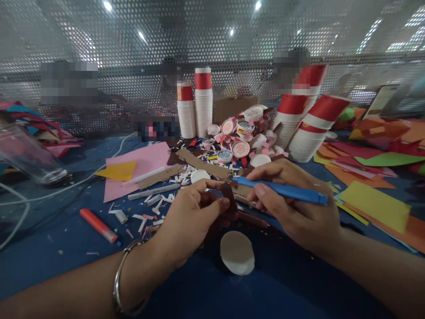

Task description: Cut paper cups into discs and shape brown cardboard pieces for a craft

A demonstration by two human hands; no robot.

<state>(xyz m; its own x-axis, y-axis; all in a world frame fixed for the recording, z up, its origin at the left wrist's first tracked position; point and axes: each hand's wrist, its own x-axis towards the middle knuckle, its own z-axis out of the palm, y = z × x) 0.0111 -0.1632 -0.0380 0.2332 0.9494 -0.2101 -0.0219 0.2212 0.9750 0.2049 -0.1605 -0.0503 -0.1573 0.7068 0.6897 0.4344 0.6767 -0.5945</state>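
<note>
Between the thumb and fingers of my left hand (195,210) is a small dark brown piece (229,197), apparently paper or card, held upright. My right hand (295,206) grips a slim blue pen-like tool (282,191), tilted slightly, its tip by the top of the brown piece. Whether the tip touches it I cannot tell. Just below the hands, a round white disc (237,252) lies on the dark blue tabletop (186,292). Strips of brown cardboard (206,164) and white paper scraps (159,206) lie beyond my fingers.
Stacked red-and-white paper cups (203,104) stand at the back, with more leaning right. A heap of decorated discs (240,149) lies between them. Pink paper (139,164), a red marker-like tube (98,225), a clear container (33,150) and a white cable (66,195) are left; coloured sheets (375,206) lie right.
</note>
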